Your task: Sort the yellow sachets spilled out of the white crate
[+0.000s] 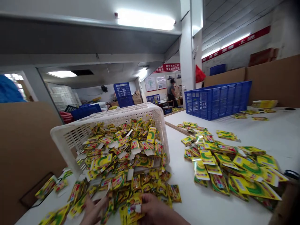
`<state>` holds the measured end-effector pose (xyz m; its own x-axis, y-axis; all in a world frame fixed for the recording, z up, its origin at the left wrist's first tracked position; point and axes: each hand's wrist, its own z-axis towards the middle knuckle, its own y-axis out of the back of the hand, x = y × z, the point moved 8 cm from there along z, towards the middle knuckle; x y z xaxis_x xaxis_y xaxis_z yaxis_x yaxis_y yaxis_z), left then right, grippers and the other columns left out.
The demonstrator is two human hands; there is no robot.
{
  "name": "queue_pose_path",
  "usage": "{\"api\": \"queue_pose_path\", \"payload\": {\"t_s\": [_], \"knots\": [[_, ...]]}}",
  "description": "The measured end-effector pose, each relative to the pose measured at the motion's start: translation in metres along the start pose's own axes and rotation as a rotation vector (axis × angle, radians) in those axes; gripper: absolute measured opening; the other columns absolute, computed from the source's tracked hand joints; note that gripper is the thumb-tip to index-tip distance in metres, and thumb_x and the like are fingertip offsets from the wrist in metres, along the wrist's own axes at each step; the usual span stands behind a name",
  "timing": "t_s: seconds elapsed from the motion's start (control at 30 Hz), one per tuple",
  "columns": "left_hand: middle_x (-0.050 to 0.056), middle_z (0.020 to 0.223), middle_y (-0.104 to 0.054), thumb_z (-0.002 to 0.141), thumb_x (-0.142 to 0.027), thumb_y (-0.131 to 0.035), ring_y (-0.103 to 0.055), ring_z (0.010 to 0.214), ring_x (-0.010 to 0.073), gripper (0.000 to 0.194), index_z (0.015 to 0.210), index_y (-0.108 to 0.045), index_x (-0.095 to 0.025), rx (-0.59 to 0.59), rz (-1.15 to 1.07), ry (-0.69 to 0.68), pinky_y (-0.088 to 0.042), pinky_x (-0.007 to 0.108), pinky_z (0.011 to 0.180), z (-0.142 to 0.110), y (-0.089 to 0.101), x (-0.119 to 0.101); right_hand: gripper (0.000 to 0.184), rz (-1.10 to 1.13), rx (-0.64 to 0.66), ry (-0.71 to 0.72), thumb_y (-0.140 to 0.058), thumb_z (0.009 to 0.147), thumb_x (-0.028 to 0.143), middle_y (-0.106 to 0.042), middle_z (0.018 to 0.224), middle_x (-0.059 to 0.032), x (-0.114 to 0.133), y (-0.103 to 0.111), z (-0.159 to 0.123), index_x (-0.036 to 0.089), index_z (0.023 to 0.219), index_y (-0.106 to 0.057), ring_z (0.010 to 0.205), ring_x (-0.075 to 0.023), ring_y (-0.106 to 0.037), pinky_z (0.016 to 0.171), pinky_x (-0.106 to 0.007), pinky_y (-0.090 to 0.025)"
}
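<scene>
Along the near edge of the white table, my left hand [93, 210] is low among small yellow printed packets, its visible fingers apart. A yellow packet [109, 207] lies close by its fingertips; whether they touch is unclear. My right hand [156, 208] is closed on a yellow packet [134, 208], fingers bent over its right side, with something small and white at the fingertips. Ahead of both hands, a white plastic crate [166, 137] lies tipped on its side. Yellow and green printed boxes [102, 161], some with white flaps showing, spill from its mouth toward me.
To the right, a loose pile of flat yellow boxes [220, 165] covers part of the table [253, 207]. A blue crate [217, 100] stands behind it. Cardboard [28, 150] rises at the left. A person [172, 93] stands far back near another table.
</scene>
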<state>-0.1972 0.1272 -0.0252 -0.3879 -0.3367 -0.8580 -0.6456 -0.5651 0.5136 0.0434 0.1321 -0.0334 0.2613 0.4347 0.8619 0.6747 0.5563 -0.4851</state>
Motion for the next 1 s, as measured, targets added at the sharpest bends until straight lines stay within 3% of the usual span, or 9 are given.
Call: {"api": "queue_pose_path", "payload": {"t_s": [0.13,0.23,0.33,0.53,0.6,0.7,0.83,0.93,1.0], "knots": [[0.013,0.107,-0.043,0.055,-0.052,-0.064,-0.056,0.076,0.0223,0.112,0.136,0.006,-0.022,0.059,-0.107,-0.041,-0.05,0.037,0.058,-0.053,-0.029,-0.023,0.046,-0.058,0.111,-0.049,-0.073,0.057,0.039,-0.065,0.068,-0.0012,-0.004,-0.018,-0.011,0.015,0.094,-0.059,0.043,-0.0083,-0.056,0.044,-0.018,-0.04],[0.012,0.104,-0.041,0.048,-0.045,-0.072,-0.053,0.074,0.0191,0.118,0.137,-0.001,-0.016,0.054,-0.186,-0.129,-0.049,0.038,0.071,-0.07,-0.037,-0.032,0.05,-0.17,0.13,-0.087,-0.072,0.059,0.04,-0.066,0.069,-0.0018,-0.007,-0.022,-0.015,0.015,0.1,-0.056,0.041,-0.0065,-0.055,0.038,-0.014,-0.034],[0.012,0.107,-0.045,0.046,-0.042,-0.077,-0.056,0.081,0.022,0.119,0.137,-0.004,-0.019,0.101,-0.428,-0.037,-0.05,0.035,0.068,-0.078,-0.039,-0.027,0.056,-0.263,0.067,-0.1,-0.069,0.061,0.043,-0.065,0.064,-0.0009,-0.008,-0.017,-0.016,0.015,0.107,-0.052,0.039,-0.0067,-0.053,0.036,-0.014,-0.034],[0.011,0.102,-0.063,0.061,-0.037,-0.072,-0.059,0.094,0.0263,0.067,0.119,-0.044,-0.016,0.543,-0.879,0.229,-0.047,0.033,0.08,-0.11,-0.052,-0.045,0.05,-0.366,0.16,-0.117,-0.068,0.066,0.041,-0.066,0.075,-0.002,-0.004,-0.021,-0.022,0.018,0.108,-0.052,0.043,-0.0069,-0.054,0.037,-0.015,-0.037],[0.009,0.102,-0.064,0.065,-0.034,-0.069,-0.058,0.098,0.0257,0.055,0.113,-0.05,-0.017,0.581,-0.932,0.211,-0.046,0.033,0.083,-0.117,-0.046,-0.056,0.042,-0.393,0.167,-0.04,-0.069,0.065,0.039,-0.064,0.084,-0.0026,0.01,-0.02,-0.023,0.019,0.099,-0.056,0.047,-0.0074,-0.055,0.038,-0.017,-0.04],[0.008,0.091,-0.067,0.064,-0.035,-0.069,-0.06,0.091,0.0246,0.046,0.104,-0.057,-0.015,0.588,-0.87,0.183,-0.045,0.033,0.081,-0.122,-0.04,-0.064,0.036,-0.342,0.007,0.141,-0.071,0.064,0.037,-0.059,0.074,0.002,0.04,-0.005,-0.023,0.019,0.092,-0.056,0.043,-0.0061,-0.049,0.037,-0.018,-0.041],[0.003,0.072,-0.063,0.054,-0.027,-0.075,-0.057,0.068,0.0182,0.04,0.089,-0.061,-0.013,0.767,-0.671,0.058,-0.046,0.03,0.071,-0.142,-0.058,-0.072,0.037,-0.279,-0.14,0.288,-0.069,0.065,0.035,-0.054,0.072,0.0035,0.061,0.007,-0.029,0.022,0.096,-0.052,0.038,-0.0053,-0.044,0.034,-0.019,-0.039],[-0.001,0.064,-0.056,0.049,-0.024,-0.077,-0.048,0.057,0.0119,0.043,0.086,-0.06,-0.012,0.93,-0.613,0.013,-0.042,0.023,0.057,-0.16,-0.077,-0.075,0.019,-0.484,-0.114,0.476,-0.059,0.074,0.023,-0.054,0.095,-0.0026,0.076,-0.005,-0.039,0.023,0.092,-0.056,0.062,-0.0106,-0.056,0.054,-0.024,-0.048],[-0.001,0.067,-0.056,0.052,-0.025,-0.076,-0.046,0.059,0.0108,0.045,0.091,-0.058,-0.012,0.965,-0.598,-0.02,-0.039,0.021,0.056,-0.163,-0.081,-0.077,0.023,-0.714,-0.047,0.558,-0.051,0.074,0.01,-0.053,0.1,-0.0039,0.082,-0.019,-0.046,0.023,0.092,-0.059,0.084,-0.0147,-0.056,0.072,-0.026,-0.046]]}}
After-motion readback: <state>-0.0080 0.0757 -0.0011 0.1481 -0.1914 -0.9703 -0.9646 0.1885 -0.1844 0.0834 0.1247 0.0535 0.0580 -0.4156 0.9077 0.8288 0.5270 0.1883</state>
